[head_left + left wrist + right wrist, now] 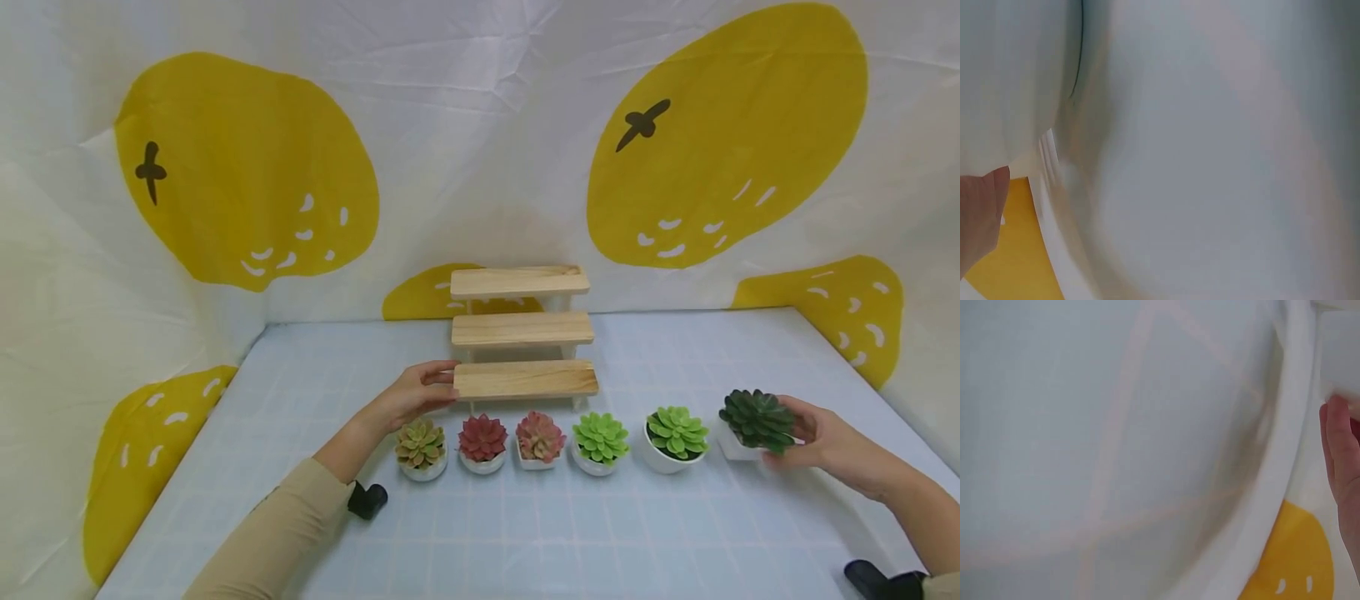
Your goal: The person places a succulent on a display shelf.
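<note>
Near the middle of the head view stands a three-tier wooden display stand with pale boards. My left hand grips the left end of its lowest board, fingers toward the back and thumb toward the front. At the right, my right hand holds a dark green artificial succulent in a white pot. Whether that pot touches the table is hard to tell. In the right wrist view, fingers touch a white pot surface. The left wrist view catches only part of the left hand.
A row of potted succulents stands before the stand: yellowish, dark red, pink, bright green and another green one. Behind the table hangs a white cloth with yellow fruit prints.
</note>
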A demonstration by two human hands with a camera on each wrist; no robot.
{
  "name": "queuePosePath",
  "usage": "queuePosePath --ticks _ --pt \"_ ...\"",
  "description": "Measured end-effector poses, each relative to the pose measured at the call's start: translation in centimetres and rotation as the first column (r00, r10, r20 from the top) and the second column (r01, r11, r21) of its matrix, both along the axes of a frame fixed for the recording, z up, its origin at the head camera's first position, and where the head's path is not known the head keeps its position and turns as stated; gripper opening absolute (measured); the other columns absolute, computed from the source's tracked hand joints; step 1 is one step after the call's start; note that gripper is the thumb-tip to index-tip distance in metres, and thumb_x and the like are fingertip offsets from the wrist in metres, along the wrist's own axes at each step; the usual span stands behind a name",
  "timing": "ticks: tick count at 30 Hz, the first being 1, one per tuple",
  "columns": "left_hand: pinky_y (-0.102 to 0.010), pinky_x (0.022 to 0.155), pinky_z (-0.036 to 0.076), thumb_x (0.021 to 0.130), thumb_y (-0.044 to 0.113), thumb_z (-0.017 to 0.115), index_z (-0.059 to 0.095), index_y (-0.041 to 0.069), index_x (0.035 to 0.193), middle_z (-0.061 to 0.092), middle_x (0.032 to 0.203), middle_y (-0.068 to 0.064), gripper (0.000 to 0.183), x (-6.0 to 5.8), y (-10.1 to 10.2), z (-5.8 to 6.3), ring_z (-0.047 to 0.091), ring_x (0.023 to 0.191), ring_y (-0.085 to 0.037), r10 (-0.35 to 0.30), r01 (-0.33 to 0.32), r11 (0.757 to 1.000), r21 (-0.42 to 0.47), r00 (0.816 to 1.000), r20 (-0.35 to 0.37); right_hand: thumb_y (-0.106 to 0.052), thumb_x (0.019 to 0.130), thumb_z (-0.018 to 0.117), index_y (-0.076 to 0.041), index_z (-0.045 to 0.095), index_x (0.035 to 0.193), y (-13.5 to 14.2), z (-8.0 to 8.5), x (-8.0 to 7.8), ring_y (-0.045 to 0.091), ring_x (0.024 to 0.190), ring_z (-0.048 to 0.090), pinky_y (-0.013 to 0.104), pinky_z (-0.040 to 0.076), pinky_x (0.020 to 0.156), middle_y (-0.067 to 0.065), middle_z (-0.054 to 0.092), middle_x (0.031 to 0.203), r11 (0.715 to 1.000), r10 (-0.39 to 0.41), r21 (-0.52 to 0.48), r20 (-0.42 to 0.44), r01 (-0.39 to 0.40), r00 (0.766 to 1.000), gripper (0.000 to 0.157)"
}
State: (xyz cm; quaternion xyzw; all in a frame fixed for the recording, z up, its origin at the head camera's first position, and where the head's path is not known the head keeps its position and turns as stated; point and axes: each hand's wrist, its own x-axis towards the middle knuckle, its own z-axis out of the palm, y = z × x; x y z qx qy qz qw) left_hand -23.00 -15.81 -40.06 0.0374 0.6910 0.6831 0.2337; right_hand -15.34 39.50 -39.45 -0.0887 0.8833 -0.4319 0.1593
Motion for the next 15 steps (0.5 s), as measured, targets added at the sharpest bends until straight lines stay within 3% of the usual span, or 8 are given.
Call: queuePosePath --ticks 4,6,10,15 --pt "-0.032 0.090 0.049 0.088 -0.002 0.059 0.035 -0.001 0.141 0.040 0.135 -0.026 0.057 0.1 0.1 0.1 0.057 0.098 -0.018 0.006 -0.005 1.000 -0.003 1.000 0.010 -0.005 0.084 0.066 -0.001 0.029 0.139 0.1 0.8 -0.3 -0.018 0.095 0.043 0.028 0.050 0.076 -0.034 0.044 0.111 1.000 -0.012 -0.025 -0.037 0.011 0.999 0.067" --pt "-0.031 0.090 0.049 0.088 -0.002 0.059 0.036 -0.001 0.141 0.041 0.134 -0.026 0.058 0.0 0.1 0.1 0.057 0.100 -0.019 0.010 -0.010 1.000 -0.002 1.000 0.014 -0.004 0.084 0.066 -0.013 0.036 0.135 0.0 1.3 -0.5 -0.015 0.095 0.046 0.016 0.045 0.069 -0.035 0.046 0.108 0.999 -0.022 -0.032 -0.056 0.021 0.998 0.060" --pt "-0.031 0.089 0.050 0.087 -0.003 0.061 0.037 0.000 0.140 0.044 0.131 -0.024 0.058 -0.1 0.1 0.1 0.057 0.100 -0.021 0.024 -0.024 1.000 -0.004 1.000 0.019 -0.003 0.084 0.066 -0.031 0.040 0.125 -0.5 2.6 -1.2 -0.011 0.093 0.049 0.016 0.045 0.068 -0.033 0.049 0.105 0.998 -0.040 -0.042 -0.082 0.037 0.996 0.055" --pt "-0.032 0.088 0.050 0.087 -0.003 0.061 0.039 0.001 0.139 0.045 0.129 -0.023 0.057 -0.2 0.3 0.2 0.057 0.099 -0.020 0.034 -0.034 0.999 -0.015 0.999 0.025 0.001 0.085 0.064 -0.035 0.043 0.117 -1.2 4.5 -1.9 -0.008 0.092 0.051 0.014 0.045 0.068 -0.028 0.054 0.104 0.995 -0.046 -0.090 -0.104 0.037 0.993 0.053"
